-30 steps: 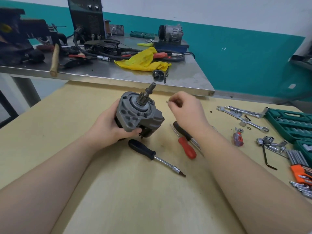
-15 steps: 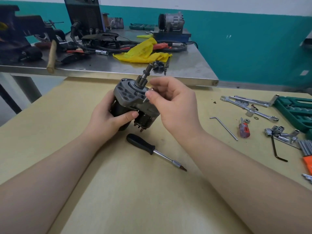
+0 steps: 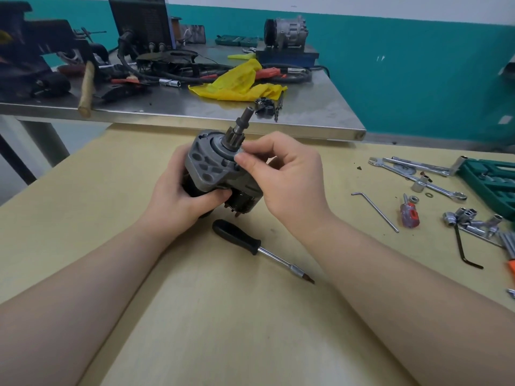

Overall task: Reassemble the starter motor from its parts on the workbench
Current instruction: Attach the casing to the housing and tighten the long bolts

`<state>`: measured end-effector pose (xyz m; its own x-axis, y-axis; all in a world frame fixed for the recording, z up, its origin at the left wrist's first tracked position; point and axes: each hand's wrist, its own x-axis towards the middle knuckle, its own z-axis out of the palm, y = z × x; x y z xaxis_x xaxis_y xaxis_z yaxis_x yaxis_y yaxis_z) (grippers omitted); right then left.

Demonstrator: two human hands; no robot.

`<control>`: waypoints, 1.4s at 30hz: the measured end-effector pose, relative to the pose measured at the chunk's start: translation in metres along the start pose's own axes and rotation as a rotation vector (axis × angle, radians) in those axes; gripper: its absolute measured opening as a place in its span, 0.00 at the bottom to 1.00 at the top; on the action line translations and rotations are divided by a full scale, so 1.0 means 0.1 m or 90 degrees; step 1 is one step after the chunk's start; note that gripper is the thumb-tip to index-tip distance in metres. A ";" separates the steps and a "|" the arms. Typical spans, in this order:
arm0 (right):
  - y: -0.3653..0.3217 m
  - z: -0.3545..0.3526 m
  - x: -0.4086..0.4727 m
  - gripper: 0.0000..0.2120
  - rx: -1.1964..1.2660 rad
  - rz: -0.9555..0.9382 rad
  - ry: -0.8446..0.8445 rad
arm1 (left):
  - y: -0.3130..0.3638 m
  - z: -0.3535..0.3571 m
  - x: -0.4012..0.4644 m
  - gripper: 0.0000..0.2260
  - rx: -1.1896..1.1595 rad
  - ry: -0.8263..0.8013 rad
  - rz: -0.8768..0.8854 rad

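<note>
left hand [image 3: 178,196] grips starter motor [image 3: 211,171]

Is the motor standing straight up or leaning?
Leaning. The starter motor is held by the left hand, its shaft tilting up and right.

No readable text, labels, brands, numbers or signs showed anywhere. The starter motor [image 3: 220,174] housing bore no legible marking, and nothing could be made out on the black-handled screwdriver [image 3: 252,244], the green socket case [image 3: 490,185] or the dark machine [image 3: 139,22] on the metal table [image 3: 306,115]; any print there was too small or blurred.
</note>
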<state>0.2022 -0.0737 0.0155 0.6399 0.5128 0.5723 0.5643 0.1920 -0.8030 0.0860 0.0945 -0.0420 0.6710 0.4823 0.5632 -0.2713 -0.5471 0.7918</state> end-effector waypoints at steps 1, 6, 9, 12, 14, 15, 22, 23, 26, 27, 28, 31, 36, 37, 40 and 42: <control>0.00 0.00 0.00 0.06 -0.008 -0.012 -0.008 | -0.01 -0.01 0.00 0.34 -0.002 -0.003 -0.002; 0.03 -0.03 -0.03 0.05 -0.056 -0.130 -0.038 | -0.01 -0.01 -0.01 0.34 -0.008 -0.015 -0.002; 0.09 -0.03 -0.09 0.04 -0.079 -0.181 -0.042 | 0.00 0.00 -0.01 0.34 -0.003 -0.016 -0.008; 0.16 -0.03 -0.14 0.04 -0.102 -0.197 -0.036 | 0.00 -0.01 0.01 0.34 0.007 -0.028 -0.015; 0.20 -0.03 -0.16 0.05 -0.126 -0.222 -0.030 | 0.00 -0.02 0.02 0.33 0.011 -0.038 -0.022; 0.22 -0.03 -0.17 0.05 -0.130 -0.231 -0.028 | 0.00 -0.02 0.01 0.33 0.012 -0.041 -0.027; 0.23 -0.05 -0.17 0.04 -0.170 -0.269 -0.049 | -0.01 -0.03 0.01 0.35 -0.002 -0.050 -0.040; 0.22 -0.06 -0.16 0.04 -0.172 -0.265 -0.056 | 0.00 -0.04 0.01 0.36 -0.003 -0.051 -0.039; 0.16 -0.07 -0.14 0.04 -0.171 -0.240 -0.076 | 0.05 -0.01 -0.01 0.37 0.010 -0.028 -0.029; 0.13 -0.07 -0.14 0.04 -0.175 -0.226 -0.080 | 0.07 0.00 -0.01 0.36 0.019 -0.017 -0.026; 0.09 -0.09 -0.14 0.04 -0.175 -0.207 -0.084 | 0.08 0.02 -0.01 0.36 0.030 -0.009 -0.026; -0.11 -0.18 -0.12 0.03 -0.167 -0.182 -0.077 | 0.10 0.04 -0.02 0.35 0.042 -0.002 -0.034; -0.44 -0.37 -0.04 0.16 -0.465 -0.131 -0.439 | 0.09 0.05 -0.02 0.35 0.026 -0.001 -0.045; -0.43 -0.37 -0.08 0.20 -0.582 -0.081 -0.523 | 0.09 0.06 -0.02 0.35 0.022 -0.002 -0.049; -0.28 -0.27 -0.22 0.18 -0.737 -0.005 -0.620 | 0.07 0.06 -0.02 0.34 0.021 0.002 -0.053; -0.20 -0.17 -0.27 0.13 -0.735 0.018 -0.634 | 0.06 0.08 -0.02 0.34 0.015 0.010 -0.048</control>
<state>0.1824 -0.1056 0.0183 0.3228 0.9326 -0.1611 0.9460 -0.3234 0.0234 0.0885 0.0850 -0.0401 0.6780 0.5335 0.5057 -0.2042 -0.5241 0.8268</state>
